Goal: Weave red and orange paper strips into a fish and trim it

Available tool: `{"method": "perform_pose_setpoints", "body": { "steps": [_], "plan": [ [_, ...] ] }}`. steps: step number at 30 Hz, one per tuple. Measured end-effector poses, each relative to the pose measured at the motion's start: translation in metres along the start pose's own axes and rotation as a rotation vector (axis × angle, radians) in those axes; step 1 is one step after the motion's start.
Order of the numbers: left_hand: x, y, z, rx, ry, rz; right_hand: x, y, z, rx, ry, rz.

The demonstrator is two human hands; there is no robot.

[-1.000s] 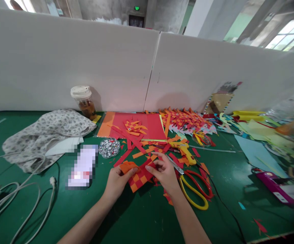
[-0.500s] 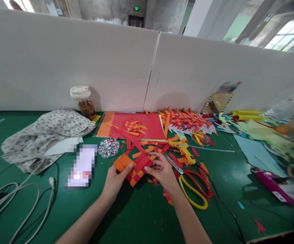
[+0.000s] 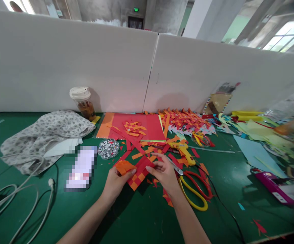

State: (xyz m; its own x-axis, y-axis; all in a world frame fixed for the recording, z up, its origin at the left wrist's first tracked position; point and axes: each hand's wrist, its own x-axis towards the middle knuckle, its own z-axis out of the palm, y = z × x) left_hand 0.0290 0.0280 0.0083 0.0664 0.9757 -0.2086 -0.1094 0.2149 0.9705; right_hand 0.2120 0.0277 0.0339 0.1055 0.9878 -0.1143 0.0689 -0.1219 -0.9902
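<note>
Between my two hands is a woven paper piece [image 3: 138, 177], with orange strips on its left, red on its right and a checkered part at the lower corner. My left hand [image 3: 116, 181] pinches the orange side, thumb on top. On the red side, the thumb and fingers of my right hand [image 3: 163, 173] grip the edge. Just right of that hand lie scissors [image 3: 196, 193] with one red and one yellow handle. A yellow glue gun [image 3: 184, 152] rests behind them. Farther back, a finished woven paper fish [image 3: 133, 127] lies on red and orange paper sheets [image 3: 152, 125].
Loose paper strips [image 3: 139, 154] are scattered behind my hands. A round container of googly eyes [image 3: 108, 148], a phone [image 3: 82, 167], a patterned cloth [image 3: 47, 135] and a lidded cup [image 3: 83, 103] stand leftward. Several woven fish [image 3: 184, 118] are piled by the white partition [image 3: 111, 64].
The woven paper has shifted slightly down and right, and its orange strips now bend upward more. Both hands still hold it.
</note>
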Motion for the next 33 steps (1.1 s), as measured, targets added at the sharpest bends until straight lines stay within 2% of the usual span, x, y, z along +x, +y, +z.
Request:
{"method": "perform_pose_setpoints", "body": {
  "steps": [2, 7, 9, 14, 17, 19, 25, 30, 33],
  "plan": [
    [0.0, 0.0, 0.0, 0.001, 0.015, -0.003, 0.0, -0.001, -0.001, 0.029, -0.021, -0.002],
    [-0.001, 0.003, 0.0, -0.02, 0.022, 0.0, -0.005, -0.001, 0.003, 0.138, -0.22, 0.05],
    [-0.002, 0.005, 0.001, -0.016, 0.014, 0.002, -0.007, 0.001, 0.007, 0.144, -0.246, 0.055],
    [-0.003, 0.009, 0.005, -0.158, 0.009, 0.001, -0.006, 0.006, 0.014, 0.139, -0.166, 0.049],
    [-0.002, 0.009, 0.008, -0.258, -0.081, -0.042, -0.005, 0.007, 0.015, 0.168, -0.076, 0.042],
    [-0.002, 0.007, 0.009, -0.267, -0.15, -0.089, -0.004, 0.007, 0.015, 0.176, -0.064, 0.032],
    [-0.004, 0.005, 0.009, -0.138, -0.205, -0.14, -0.005, 0.0, 0.005, 0.017, -0.063, -0.057],
    [-0.009, 0.004, 0.009, -0.038, -0.376, -0.159, -0.004, -0.008, -0.007, -0.136, -0.164, -0.078],
    [-0.011, 0.007, 0.009, 0.035, -0.414, -0.149, -0.004, -0.008, -0.007, -0.134, -0.161, -0.09]
  ]
}}
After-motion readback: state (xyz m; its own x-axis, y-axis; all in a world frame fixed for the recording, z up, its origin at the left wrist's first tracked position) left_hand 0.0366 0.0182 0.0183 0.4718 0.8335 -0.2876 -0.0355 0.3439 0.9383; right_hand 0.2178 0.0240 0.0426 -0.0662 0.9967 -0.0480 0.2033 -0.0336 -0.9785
